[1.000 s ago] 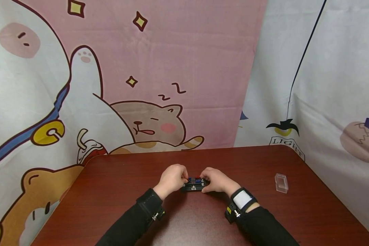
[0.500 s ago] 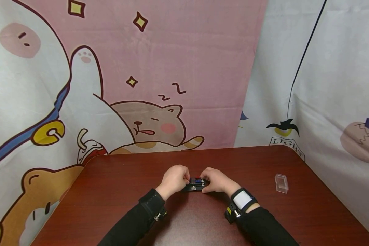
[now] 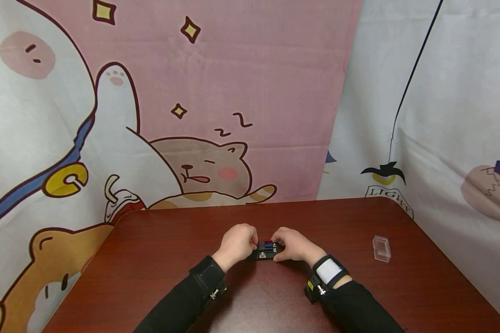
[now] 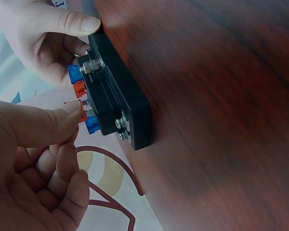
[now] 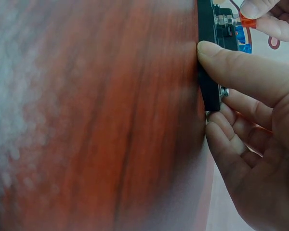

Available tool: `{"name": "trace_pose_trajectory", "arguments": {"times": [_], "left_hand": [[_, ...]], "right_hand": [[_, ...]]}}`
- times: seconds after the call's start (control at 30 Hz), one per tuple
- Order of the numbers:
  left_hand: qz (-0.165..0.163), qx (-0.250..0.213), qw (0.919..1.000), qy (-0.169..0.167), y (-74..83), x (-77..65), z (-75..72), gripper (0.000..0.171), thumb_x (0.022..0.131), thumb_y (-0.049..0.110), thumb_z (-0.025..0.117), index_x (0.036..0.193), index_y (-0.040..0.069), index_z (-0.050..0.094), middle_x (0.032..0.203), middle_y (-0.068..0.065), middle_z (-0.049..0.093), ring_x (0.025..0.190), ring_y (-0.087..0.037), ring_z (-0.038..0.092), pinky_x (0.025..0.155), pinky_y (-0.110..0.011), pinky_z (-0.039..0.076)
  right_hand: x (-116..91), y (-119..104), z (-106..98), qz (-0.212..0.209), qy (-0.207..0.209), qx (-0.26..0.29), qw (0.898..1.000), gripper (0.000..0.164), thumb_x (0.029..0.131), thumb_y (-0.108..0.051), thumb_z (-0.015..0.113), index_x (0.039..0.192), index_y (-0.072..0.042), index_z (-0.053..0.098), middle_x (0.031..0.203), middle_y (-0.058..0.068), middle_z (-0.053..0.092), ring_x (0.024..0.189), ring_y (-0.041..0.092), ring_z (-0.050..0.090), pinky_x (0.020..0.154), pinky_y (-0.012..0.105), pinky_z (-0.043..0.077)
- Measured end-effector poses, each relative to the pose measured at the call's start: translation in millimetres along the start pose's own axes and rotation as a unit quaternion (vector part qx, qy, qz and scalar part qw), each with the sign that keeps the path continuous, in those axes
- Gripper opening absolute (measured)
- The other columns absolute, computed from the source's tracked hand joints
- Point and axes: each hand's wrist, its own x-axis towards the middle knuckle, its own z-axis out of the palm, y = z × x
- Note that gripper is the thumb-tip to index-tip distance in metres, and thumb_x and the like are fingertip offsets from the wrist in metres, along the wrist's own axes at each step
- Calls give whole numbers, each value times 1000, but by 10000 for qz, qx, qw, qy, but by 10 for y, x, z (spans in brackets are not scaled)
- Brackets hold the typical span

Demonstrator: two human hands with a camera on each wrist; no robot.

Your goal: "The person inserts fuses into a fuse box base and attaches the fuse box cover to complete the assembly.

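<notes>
A black fuse block [image 3: 267, 255] with metal screw terminals sits on the table between both hands. In the left wrist view, blue blade fuses [image 4: 92, 124] and a red blade fuse [image 4: 79, 88] stand in a row along its top. My left hand [image 3: 237, 241] pinches another red blade fuse [image 5: 248, 22] between thumb and finger at the block's top; whether it is fully seated is hidden by the fingertips. My right hand [image 5: 265, 115] grips the block's right end, thumb on the near side and fingers behind.
A small clear plastic box [image 3: 381, 249] lies on the reddish-brown table [image 3: 166, 259] at the right. Behind the table's far edge hangs a printed cloth [image 3: 275, 92]. Both wrists carry strapped-on cameras.
My left hand has moved slightly to the right along the fuse block, then stays nearly still. My right hand keeps its hold on the block's right end.
</notes>
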Motion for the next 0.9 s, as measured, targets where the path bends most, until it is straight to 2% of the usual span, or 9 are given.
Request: {"name": "trace_pose_trajectory", "arguments": {"times": [0.37, 0.5, 0.9], "left_hand": [[125, 97, 9999, 68, 6, -8, 20, 14, 76, 9, 83, 72, 16, 72, 71, 7, 58, 67, -12, 56, 57, -29, 45], [131, 132, 9998, 93, 6, -10, 27, 14, 75, 8, 83, 71, 16, 72, 70, 7, 58, 67, -13, 56, 56, -29, 45], [49, 88, 9999, 59, -1, 14, 45, 16, 76, 9, 83, 71, 18, 71, 71, 8, 57, 67, -12, 55, 56, -28, 44]], "right_hand": [[-14, 21, 3, -322, 131, -106, 9993, 40, 68, -16, 90, 99, -6, 67, 95, 1, 59, 84, 18, 58, 77, 36, 50], [-13, 21, 4, -199, 38, -64, 9998, 39, 69, -17, 89, 100, -7, 67, 96, -1, 58, 86, 17, 57, 78, 37, 50], [-11, 27, -17, -228, 50, -43, 9997, 40, 69, -18, 90, 99, -7, 67, 96, -1, 58, 85, 17, 57, 77, 36, 50]]}}
